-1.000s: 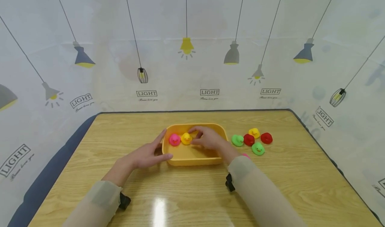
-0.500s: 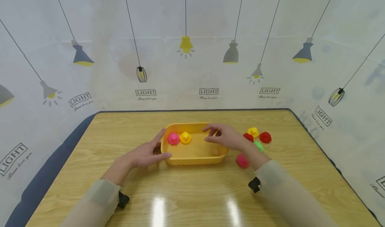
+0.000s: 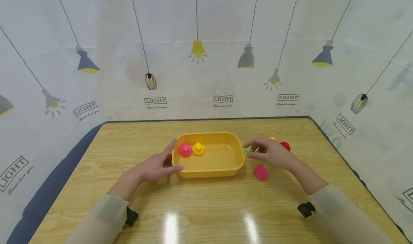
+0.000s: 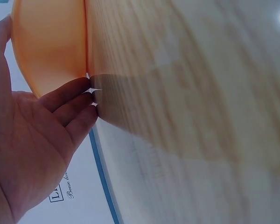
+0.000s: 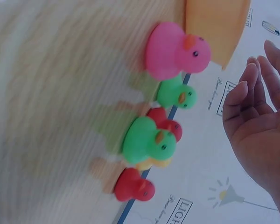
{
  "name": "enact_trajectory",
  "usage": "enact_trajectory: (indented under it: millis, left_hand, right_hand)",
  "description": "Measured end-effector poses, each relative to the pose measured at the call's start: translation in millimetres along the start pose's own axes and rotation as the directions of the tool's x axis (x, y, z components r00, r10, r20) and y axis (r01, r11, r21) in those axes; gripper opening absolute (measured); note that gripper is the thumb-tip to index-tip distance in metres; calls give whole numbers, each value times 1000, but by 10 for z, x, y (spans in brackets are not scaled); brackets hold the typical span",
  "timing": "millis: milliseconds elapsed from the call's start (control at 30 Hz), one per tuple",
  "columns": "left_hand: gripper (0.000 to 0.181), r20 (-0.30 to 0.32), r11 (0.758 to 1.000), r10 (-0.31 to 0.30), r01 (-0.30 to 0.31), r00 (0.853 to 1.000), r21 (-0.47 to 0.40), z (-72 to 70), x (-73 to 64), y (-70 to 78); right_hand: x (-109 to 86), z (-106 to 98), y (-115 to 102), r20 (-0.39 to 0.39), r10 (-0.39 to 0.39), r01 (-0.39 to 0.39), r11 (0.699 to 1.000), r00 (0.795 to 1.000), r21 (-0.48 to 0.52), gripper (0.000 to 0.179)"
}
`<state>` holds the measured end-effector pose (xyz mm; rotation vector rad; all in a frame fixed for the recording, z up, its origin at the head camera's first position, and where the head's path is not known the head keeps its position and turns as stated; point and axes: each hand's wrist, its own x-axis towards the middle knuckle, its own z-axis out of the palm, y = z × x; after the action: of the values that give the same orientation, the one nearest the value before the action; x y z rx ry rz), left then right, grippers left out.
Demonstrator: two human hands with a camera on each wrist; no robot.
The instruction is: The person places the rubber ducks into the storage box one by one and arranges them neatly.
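Head view: a yellow tray (image 3: 209, 173) sits on a wood-grain table (image 3: 206, 201), a pink rubber duck (image 3: 185, 150) and a yellow duck (image 3: 198, 149) side by side near its left end, where a person's left hand (image 3: 156, 167) touches, thumb and forefinger wide apart. Beyond the tray's right end, the right hand (image 3: 273, 153) hovers, thumb apart from fingers, near green ducks (image 5: 141, 137), red ducks (image 5: 129, 184) and a loose pink duck (image 3: 260, 172).

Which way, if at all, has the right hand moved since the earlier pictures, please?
Yes, rightward: the right hand has gone from over the tray to beyond its right end.
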<state>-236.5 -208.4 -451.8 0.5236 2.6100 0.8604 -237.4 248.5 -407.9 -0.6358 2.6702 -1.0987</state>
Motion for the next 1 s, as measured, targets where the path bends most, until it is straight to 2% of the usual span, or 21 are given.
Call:
enact_trajectory:
  millis: [233,467,700,1000]
  left_hand:
    - [110,2,1000,-24,24,1000,-5,11,-16,-5]
    - [111,1,1000,-23,23,1000,-1,1,-8,-18]
    - [112,3,1000,-24,24,1000,-7,-3,4,-26]
    - [113,6,1000,-19,19,1000,-4,14,8,-24]
  right_hand:
    - [-259,-78,193,8,24,-24,999,1000,-24,34]
    - [-451,-105,341,39,79,-76,996,996,-55,35]
    - [-517,-67,469,86,118,-118,993,989,-5,39]
    - [-528,32,501,120,145,-154,986,982,65,44]
